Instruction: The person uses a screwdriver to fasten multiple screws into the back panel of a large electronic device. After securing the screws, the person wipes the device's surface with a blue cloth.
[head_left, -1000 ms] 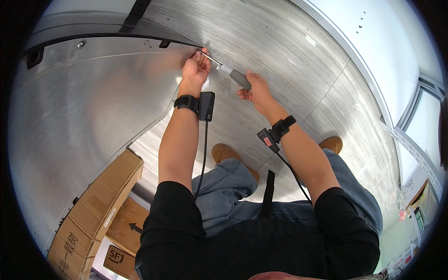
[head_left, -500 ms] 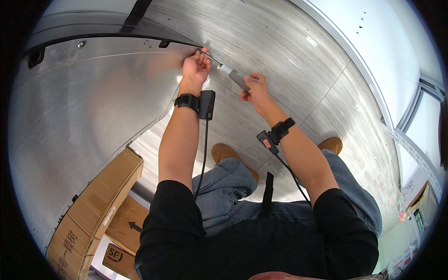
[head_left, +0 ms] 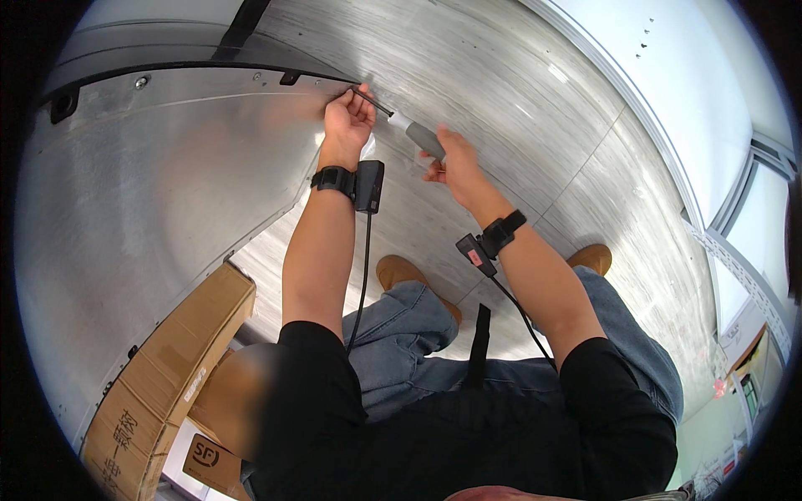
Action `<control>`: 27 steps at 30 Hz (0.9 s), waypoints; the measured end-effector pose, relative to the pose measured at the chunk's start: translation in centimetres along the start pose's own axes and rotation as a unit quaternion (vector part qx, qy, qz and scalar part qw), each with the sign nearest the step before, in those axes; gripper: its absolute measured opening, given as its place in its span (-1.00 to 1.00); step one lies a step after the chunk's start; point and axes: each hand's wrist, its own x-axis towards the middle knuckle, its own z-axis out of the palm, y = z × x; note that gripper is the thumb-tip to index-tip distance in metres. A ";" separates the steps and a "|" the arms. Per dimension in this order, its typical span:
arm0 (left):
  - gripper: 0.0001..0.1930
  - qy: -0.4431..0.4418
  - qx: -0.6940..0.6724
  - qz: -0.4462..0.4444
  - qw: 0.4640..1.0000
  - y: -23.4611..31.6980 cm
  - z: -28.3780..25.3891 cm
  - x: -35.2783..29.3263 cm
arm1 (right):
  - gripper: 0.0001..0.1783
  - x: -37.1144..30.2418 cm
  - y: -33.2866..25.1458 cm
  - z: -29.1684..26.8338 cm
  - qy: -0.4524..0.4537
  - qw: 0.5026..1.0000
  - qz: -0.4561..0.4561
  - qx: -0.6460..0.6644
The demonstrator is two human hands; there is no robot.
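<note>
A screwdriver [head_left: 423, 138] with a grey and white handle and a thin metal shaft slants up and left toward the corner of a large silver metal panel [head_left: 192, 175]. My left hand [head_left: 349, 125] is at that corner, its fingers closed around the shaft near its tip. The tip itself is hidden by the fingers and the panel's dark edge. At the other end of the tool, my right hand [head_left: 459, 167] grips the end of the handle, slightly smeared by motion. Small screws [head_left: 141, 82] sit along the panel's upper border.
Cardboard boxes [head_left: 180, 342] lean beside the panel at lower left. Grey wood-pattern floor [head_left: 535, 125] lies under my hands. On the right runs a white panel or door [head_left: 668, 92] with a metal-edged frame. My brown shoes [head_left: 590, 259] stand on the floor below.
My right hand's fingers have shifted and turned on the screwdriver handle. The left hand stays at the panel corner. A blurred patch now covers part of the boxes by my left sleeve.
</note>
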 end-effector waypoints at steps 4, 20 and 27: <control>-0.77 0.007 -0.004 0.002 1.000 -0.2 0.5 -0.3 | -0.58 -0.4 0.2 0.9 0.040 0.998 -0.028 -0.026; -0.75 0.009 -0.029 0.025 0.999 -0.7 0.1 0.2 | -0.71 -1.2 0.2 -1.1 -0.031 0.998 -0.016 -0.047; -0.78 -0.059 0.064 0.035 0.996 -2.0 2.0 -2.5 | -0.68 -1.6 -0.1 -2.4 -0.016 0.998 -0.040 -0.047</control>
